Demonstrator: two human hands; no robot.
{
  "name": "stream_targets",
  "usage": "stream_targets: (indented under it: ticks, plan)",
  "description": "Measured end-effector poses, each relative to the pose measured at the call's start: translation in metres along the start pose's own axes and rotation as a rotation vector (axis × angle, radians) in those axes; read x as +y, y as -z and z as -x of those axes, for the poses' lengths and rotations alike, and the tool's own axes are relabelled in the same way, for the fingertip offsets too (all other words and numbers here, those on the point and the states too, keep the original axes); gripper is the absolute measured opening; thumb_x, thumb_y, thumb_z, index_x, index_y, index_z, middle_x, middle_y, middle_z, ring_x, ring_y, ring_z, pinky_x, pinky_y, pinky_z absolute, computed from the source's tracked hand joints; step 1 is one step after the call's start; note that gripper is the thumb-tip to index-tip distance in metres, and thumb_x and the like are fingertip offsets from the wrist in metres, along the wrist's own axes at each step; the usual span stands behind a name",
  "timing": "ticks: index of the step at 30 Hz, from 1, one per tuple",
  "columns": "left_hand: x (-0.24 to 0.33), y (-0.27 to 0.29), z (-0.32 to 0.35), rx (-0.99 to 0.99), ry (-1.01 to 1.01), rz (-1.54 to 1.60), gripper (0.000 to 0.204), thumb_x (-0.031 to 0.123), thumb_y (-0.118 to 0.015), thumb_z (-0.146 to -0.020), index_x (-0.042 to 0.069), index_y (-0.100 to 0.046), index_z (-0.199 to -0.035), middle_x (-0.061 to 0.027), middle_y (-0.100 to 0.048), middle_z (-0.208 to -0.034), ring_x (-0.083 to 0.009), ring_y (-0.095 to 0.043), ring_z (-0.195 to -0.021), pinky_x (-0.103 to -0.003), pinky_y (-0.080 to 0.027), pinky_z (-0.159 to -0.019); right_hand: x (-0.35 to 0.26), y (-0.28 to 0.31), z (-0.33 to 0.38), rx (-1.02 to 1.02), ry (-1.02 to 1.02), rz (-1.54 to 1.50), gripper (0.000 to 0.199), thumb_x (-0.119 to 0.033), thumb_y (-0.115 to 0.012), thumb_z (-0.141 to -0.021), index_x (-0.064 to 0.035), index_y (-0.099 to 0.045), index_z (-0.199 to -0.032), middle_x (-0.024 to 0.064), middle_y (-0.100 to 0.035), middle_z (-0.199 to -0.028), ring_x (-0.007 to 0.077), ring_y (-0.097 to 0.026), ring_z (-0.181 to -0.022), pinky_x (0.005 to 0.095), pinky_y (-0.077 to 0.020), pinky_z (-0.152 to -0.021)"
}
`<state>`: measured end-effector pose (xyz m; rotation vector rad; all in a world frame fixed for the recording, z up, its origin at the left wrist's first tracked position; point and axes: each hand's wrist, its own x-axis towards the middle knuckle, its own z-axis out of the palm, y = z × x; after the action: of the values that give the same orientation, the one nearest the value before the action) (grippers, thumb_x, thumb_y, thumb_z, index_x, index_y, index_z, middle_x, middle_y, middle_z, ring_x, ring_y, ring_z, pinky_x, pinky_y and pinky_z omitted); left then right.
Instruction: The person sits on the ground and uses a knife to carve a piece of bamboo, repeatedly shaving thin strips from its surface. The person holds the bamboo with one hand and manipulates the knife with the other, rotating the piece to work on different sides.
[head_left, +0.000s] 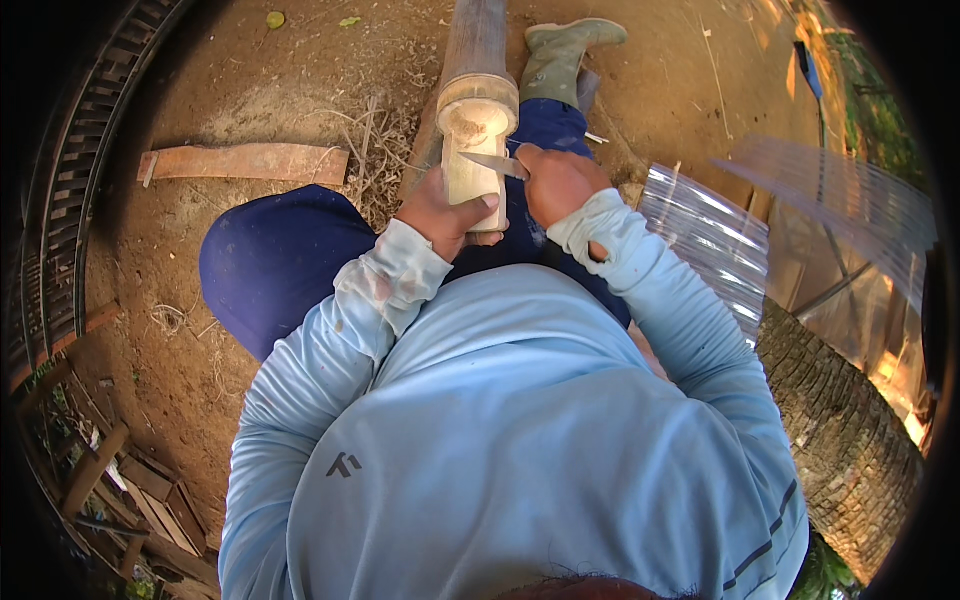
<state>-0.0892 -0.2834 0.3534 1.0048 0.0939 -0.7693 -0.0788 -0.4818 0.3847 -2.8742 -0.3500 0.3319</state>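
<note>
Beside bamboo [478,100], right hand [562,184] curled, gripping knife [494,163]

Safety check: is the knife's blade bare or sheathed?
Bare: the knife in the right hand shows uncovered metal, pointing left over the pale bamboo.

My shirt [500,420], pale blue, dark lines on its right side; my trousers [280,250], navy; the boot [555,72], grey-green; the bamboo [470,195] in my fingers [484,206], cream where cut, grey-brown outside; my knife [488,161], grey-bladed; the ground [230,70], ochre-brown; the long strip [245,162], reddish tan; the corrugated sheet [705,240], clear, striped with white glints
</note>
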Motion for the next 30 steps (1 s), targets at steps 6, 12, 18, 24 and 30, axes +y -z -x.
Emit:
stream_targets:
  ticks: [6, 12, 18, 24, 30]
  plan:
    - [0.007, 0.003, 0.001, -0.013, 0.035, -0.048, 0.051, 0.017, -0.073, -0.088, 0.004, -0.046, -0.129, -0.0098, -0.06, -0.102, -0.0207, -0.066, -0.085, -0.03, -0.06, -0.068, 0.001, 0.002, -0.012, -0.043, -0.007, 0.0, 0.014, -0.008, -0.053, -0.085, -0.0044, -0.061, -0.095, 0.0234, -0.068, -0.082, 0.044, -0.066, -0.079, 0.0521, -0.0498, -0.069]
    - [0.001, 0.006, 0.0, -0.022, -0.002, -0.004, 0.052, 0.015, -0.073, -0.088, 0.002, -0.045, -0.13, -0.0109, -0.061, -0.103, -0.0214, -0.067, -0.085, -0.03, -0.06, -0.067, -0.003, 0.005, -0.012, -0.014, -0.03, 0.054, 0.02, -0.014, -0.048, -0.09, -0.0053, -0.064, -0.098, 0.0212, -0.07, -0.092, 0.0418, -0.068, -0.087, 0.0498, -0.0532, -0.076]
    - [0.003, -0.005, 0.003, 0.011, -0.046, 0.077, 0.04, 0.004, -0.068, -0.088, -0.002, -0.048, -0.123, -0.012, -0.061, -0.096, -0.0226, -0.067, -0.076, -0.032, -0.06, -0.061, 0.012, 0.01, -0.033, -0.082, 0.027, -0.023, 0.019, -0.014, -0.054, -0.088, -0.0048, -0.067, -0.099, 0.0211, -0.07, -0.096, 0.0406, -0.067, -0.093, 0.0488, -0.0527, -0.081]
    - [0.004, 0.0, 0.004, 0.012, -0.051, 0.084, 0.04, 0.004, -0.068, -0.088, -0.003, -0.049, -0.122, -0.013, -0.062, -0.096, -0.0216, -0.066, -0.076, -0.031, -0.06, -0.061, 0.007, 0.015, -0.012, -0.189, 0.038, -0.109, 0.017, -0.017, -0.057, -0.089, -0.0044, -0.068, -0.092, 0.0202, -0.07, -0.09, 0.0419, -0.066, -0.086, 0.0503, -0.0509, -0.078]
    - [0.0, -0.005, 0.001, 0.09, -0.081, -0.02, 0.037, 0.001, -0.066, -0.087, -0.004, -0.051, -0.121, -0.0132, -0.064, -0.093, -0.0212, -0.066, -0.072, -0.032, -0.06, -0.059, -0.011, 0.021, 0.014, -0.246, -0.025, -0.026, 0.02, -0.01, -0.052, -0.087, -0.0073, -0.068, -0.1, 0.0187, -0.071, -0.09, 0.0399, -0.068, -0.088, 0.0489, -0.0523, -0.079]
